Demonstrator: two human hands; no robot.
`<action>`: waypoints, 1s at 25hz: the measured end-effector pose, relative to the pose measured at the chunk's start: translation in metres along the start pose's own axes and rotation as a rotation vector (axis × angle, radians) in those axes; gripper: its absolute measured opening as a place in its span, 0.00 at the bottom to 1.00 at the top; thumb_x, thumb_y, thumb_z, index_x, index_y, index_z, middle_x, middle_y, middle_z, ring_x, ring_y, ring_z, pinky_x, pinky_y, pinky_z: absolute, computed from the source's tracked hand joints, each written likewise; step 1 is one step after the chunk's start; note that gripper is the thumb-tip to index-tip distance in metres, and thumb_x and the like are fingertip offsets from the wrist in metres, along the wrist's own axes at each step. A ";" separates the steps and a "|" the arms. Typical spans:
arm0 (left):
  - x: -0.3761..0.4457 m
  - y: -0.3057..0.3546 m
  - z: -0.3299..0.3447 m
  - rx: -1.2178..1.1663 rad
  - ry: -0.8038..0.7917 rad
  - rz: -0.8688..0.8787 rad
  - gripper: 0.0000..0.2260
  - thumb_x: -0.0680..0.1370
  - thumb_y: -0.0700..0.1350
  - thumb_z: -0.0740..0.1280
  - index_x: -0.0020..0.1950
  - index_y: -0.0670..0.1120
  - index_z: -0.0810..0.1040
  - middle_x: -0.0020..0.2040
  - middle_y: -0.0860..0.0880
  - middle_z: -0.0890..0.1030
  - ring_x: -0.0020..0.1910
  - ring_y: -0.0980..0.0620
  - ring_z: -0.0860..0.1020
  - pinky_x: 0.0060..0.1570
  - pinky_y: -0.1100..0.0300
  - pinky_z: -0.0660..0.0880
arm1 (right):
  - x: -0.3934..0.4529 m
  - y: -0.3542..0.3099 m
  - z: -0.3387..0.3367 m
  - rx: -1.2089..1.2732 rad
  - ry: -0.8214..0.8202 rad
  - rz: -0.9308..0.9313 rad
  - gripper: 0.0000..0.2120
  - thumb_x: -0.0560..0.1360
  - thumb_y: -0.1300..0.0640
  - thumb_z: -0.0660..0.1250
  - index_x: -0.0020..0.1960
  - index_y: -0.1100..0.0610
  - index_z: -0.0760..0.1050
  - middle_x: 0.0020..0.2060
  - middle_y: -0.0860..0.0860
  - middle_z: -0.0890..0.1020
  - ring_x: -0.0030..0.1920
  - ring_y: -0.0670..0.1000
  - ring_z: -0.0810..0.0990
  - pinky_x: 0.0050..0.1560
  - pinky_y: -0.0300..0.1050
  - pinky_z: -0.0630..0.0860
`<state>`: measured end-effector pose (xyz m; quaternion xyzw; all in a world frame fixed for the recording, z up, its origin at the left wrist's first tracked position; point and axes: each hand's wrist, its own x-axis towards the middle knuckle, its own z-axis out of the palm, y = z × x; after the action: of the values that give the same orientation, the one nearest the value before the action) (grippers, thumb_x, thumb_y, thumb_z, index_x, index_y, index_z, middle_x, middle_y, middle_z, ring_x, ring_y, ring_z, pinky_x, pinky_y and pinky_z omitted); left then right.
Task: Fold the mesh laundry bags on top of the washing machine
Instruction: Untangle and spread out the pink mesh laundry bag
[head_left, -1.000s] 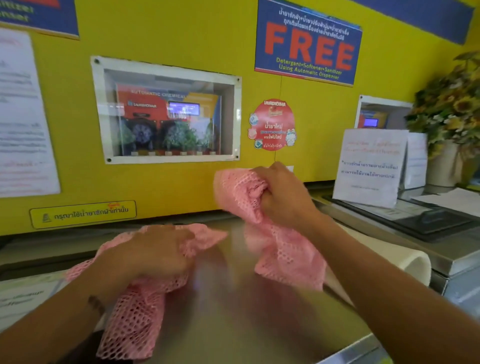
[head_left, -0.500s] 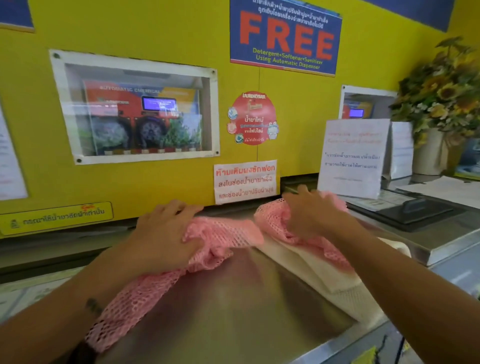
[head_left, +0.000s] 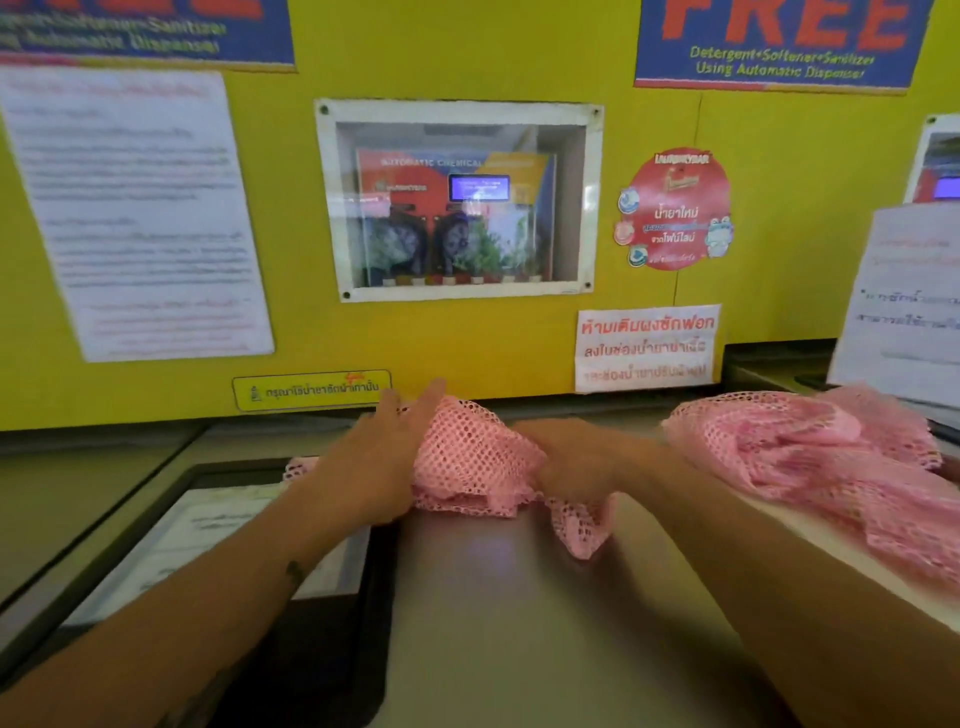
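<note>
Pink mesh bag (head_left: 470, 462) bunched between both hands (head_left: 374, 457), on washer top (head_left: 509, 597)

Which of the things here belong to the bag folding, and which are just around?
Part of the job:
pink mesh bag under left hand and right hand
second pink mesh bag, at the right
washing machine top

Just around:
wall notices
dispenser window

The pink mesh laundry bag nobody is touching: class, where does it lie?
In the head view, the untouched pink mesh laundry bag lies far right on the washer top, beyond the right hand.
</note>
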<state>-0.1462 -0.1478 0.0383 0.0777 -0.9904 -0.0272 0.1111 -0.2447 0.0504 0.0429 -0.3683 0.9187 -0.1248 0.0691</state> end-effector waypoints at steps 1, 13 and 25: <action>0.001 -0.014 -0.006 0.047 0.034 -0.042 0.50 0.70 0.49 0.75 0.77 0.59 0.40 0.77 0.40 0.52 0.70 0.36 0.66 0.65 0.41 0.71 | 0.002 0.000 0.002 0.027 0.037 -0.008 0.26 0.76 0.57 0.62 0.74 0.49 0.65 0.71 0.52 0.73 0.67 0.55 0.73 0.67 0.52 0.68; -0.005 -0.028 0.009 -0.503 -0.033 -0.024 0.35 0.76 0.56 0.66 0.78 0.56 0.52 0.68 0.44 0.74 0.62 0.46 0.76 0.60 0.53 0.72 | 0.004 -0.004 0.028 0.176 0.324 -0.125 0.30 0.77 0.47 0.65 0.76 0.45 0.59 0.73 0.46 0.67 0.70 0.50 0.67 0.68 0.49 0.64; 0.005 -0.074 -0.001 -0.410 0.334 -0.221 0.45 0.69 0.49 0.75 0.78 0.56 0.51 0.63 0.43 0.74 0.62 0.40 0.74 0.60 0.40 0.74 | -0.008 -0.008 0.020 0.144 0.453 -0.093 0.15 0.75 0.57 0.68 0.60 0.47 0.79 0.54 0.47 0.84 0.53 0.51 0.81 0.46 0.43 0.72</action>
<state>-0.1403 -0.2218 0.0353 0.1646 -0.9177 -0.2257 0.2824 -0.2295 0.0464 0.0262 -0.3667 0.8816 -0.2727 -0.1185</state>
